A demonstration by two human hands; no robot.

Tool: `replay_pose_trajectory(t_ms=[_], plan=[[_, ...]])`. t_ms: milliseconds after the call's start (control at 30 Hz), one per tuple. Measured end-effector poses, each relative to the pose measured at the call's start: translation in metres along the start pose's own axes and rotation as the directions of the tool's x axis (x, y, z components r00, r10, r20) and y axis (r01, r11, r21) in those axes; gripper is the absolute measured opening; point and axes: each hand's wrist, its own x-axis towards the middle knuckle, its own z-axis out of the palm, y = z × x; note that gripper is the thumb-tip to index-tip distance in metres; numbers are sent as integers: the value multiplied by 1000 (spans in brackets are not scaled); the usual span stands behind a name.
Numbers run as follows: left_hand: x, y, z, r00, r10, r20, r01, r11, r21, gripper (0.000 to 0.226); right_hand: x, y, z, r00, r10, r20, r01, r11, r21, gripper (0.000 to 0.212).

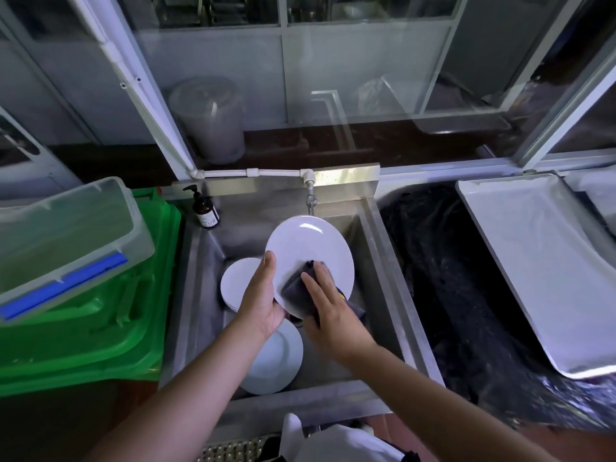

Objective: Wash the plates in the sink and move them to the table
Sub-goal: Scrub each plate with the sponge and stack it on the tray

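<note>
Three plates show at frame centre over the sink (376, 248). Left hand (261, 295) grips the raised plate (308, 251) by its lower-left rim, thumb on the face; right hand (328, 305), fingers flat, presses a dark cloth (296, 288) onto its lower part. Two more plates (238, 278) (276, 358) lie in the basin, left of centre and below. Tap (310, 198) stands just above the raised rim. For good scrubbing, work the cloth over the whole face and rim, steadying the tilted plate firmly, since wet glaze likely slips.
</note>
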Motion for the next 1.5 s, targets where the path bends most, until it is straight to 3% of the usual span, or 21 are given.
replay_pose_trajectory(t_ms=[100,233,300,400,533,600,667,700,733,767,800,867,933,1033,1133,1200,1367,1500], plan=[[4,5,-7,999,-31,-6,31,1000,0,86,1,16,-16,977,-212,-7,209,968,-141,68],[9,-2,-4,998,-45,-49,39,993,-113,84,0,27,-15,977,-191,98,214,906,-365,82],[12,-10,-5,996,-69,-53,59,983,-173,86,2,25,-7,986,-151,73,168,894,-416,71],[20,-14,-12,992,-90,-93,69,976,-208,87,7,31,-6,970,-241,-30,201,865,-459,52],[31,-11,-18,976,-114,-187,72,973,-219,69,17,34,-15,945,-311,-103,225,845,-486,31],[32,-8,-15,961,-111,-255,81,989,-126,54,20,35,-18,946,-312,-85,233,840,-490,24],[31,-5,-15,946,-5,-323,79,973,218,50,25,39,-23,950,-305,-61,239,841,-485,21],[31,-2,-20,947,94,-307,77,861,503,60,27,41,-27,951,-306,-46,248,842,-479,21],[28,2,-25,952,204,-230,40,660,750,69,30,44,-32,950,-313,-20,268,843,-467,22],[29,7,-34,964,247,-93,-31,457,889,77,33,46,-38,945,-327,14,298,842,-451,25],[32,12,-44,971,231,53,-123,297,947,88,36,48,-44,937,-347,52,334,837,-433,28],[33,21,-55,968,35,247,-249,77,965,93,42,52,-57,916,-381,129,400,830,-388,34],[29,25,-52,941,-166,296,-314,-88,945,74,47,52,-67,905,-378,196,424,843,-331,38],[25,23,-41,929,-186,319,-358,-244,901,45,54,42,-73,900,-343,269,414,865,-282,41],[22,25,-32,947,-153,284,-312,-208,927,15,65,39,-79,908,-300,293,379,887,-266,48],[20,25,-30,960,-155,234,-254,-133,958,17,71,42,-83,931,-232,282,304,920,-247,56],[16,17,-34,986,-114,123,-104,163,981,23,77,42,-92,987,-95,128,105,992,-73,62],[8,8,-36,988,-117,98,-18,550,835,53,74,42,-90,984,74,-164,-65,996,60,52]])
